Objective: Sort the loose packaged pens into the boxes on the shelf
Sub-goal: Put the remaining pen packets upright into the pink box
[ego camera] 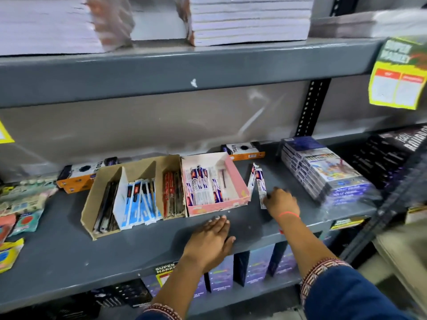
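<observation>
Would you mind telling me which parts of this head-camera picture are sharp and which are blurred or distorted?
In the head view, the cardboard box, the pink box and the left hand read fairly sharp; the right hand and the loose pen packets beside it are slightly smeared; the paper stacks above and the yellow tag are motion-blurred; wide-angle distortion bows the shelf edge.

Right hand (280,202) pinching loose pen packet (260,184) beside pink box (238,179); left hand (211,239) flat on shelf (69,250).

Grey metal shelving (161,65), beige backing.
</observation>
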A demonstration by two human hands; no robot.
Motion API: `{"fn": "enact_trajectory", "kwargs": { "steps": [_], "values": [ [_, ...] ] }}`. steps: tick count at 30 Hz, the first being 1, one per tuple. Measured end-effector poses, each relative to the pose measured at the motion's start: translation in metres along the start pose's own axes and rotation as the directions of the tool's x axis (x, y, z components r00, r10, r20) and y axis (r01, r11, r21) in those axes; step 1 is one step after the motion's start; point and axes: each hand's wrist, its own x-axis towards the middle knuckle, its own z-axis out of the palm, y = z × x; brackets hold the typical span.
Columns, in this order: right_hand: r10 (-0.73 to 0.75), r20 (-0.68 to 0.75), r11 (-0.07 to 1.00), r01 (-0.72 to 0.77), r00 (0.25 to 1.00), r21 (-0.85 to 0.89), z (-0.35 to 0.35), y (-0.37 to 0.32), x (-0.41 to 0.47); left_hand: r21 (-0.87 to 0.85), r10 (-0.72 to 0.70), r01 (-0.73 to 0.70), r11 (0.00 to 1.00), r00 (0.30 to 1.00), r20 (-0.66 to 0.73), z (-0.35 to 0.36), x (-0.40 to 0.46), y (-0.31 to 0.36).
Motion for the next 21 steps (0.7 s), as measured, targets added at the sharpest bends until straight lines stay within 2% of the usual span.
{"fn": "enact_trajectory", "kwargs": {
  "steps": [7,11,21],
  "values": [
    [0.022,-0.02,0.999,-0.022,1.0,0.026,-0.007,0.006,0.016,-0.028,0.005,-0.005,1.0,1.0,0.019,0.001,0.032,0.012],
    [0.05,0.005,0.997,-0.051,0.999,0.062,-0.015,0.007,0.025,-0.038,0.009,-0.01,0.999,0.999,-0.047,0.003,0.032,0.012],
    [0.123,0.031,0.989,-0.125,0.992,0.078,-0.008,0.003,0.03,-0.027,0.037,-0.039,0.999,0.997,-0.066,0.007,0.031,0.01]
  ]
}}
